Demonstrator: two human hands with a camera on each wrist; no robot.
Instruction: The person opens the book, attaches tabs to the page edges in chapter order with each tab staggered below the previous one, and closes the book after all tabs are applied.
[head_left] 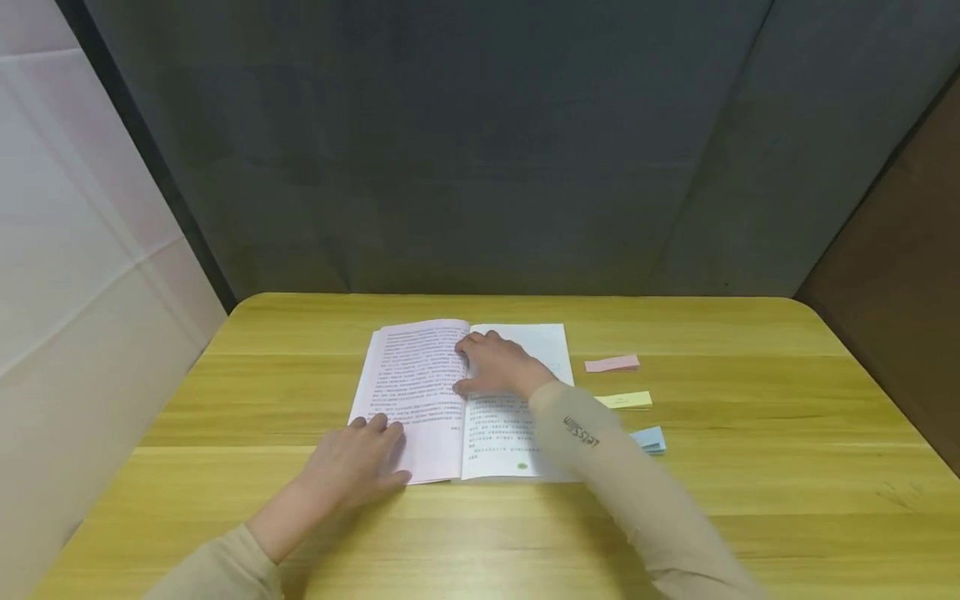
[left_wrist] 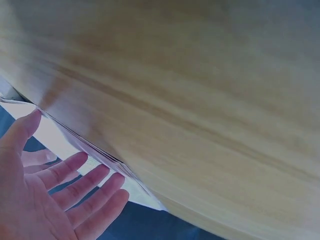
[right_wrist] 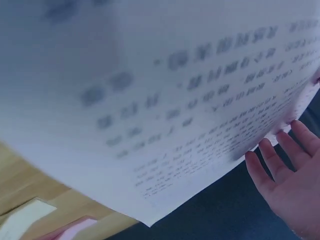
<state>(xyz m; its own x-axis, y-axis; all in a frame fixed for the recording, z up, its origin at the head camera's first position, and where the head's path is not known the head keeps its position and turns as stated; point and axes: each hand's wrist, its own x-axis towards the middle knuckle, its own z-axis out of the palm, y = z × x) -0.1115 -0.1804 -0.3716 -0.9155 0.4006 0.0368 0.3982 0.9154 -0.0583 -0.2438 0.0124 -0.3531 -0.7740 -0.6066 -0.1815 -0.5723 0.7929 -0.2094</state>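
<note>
An open book (head_left: 427,400) with printed pages lies on the wooden table. My right hand (head_left: 497,365) reaches over the right page (head_left: 495,433), its fingertips at the fold between the pages. In the right wrist view that hand (right_wrist: 295,175) shows its fingers extended against the page (right_wrist: 200,100). My left hand (head_left: 356,458) rests at the lower left corner of the book, fingers over the left page and thumb at its bottom edge. The left wrist view shows this hand (left_wrist: 70,190) with fingers spread, beside the book's page edges (left_wrist: 110,160).
To the right of the book lie a pink sticky-note strip (head_left: 612,364), a yellow one (head_left: 630,401) and a blue one (head_left: 650,440), the last partly behind the right forearm. A dark curtain (head_left: 480,150) hangs behind the wooden table (head_left: 750,417).
</note>
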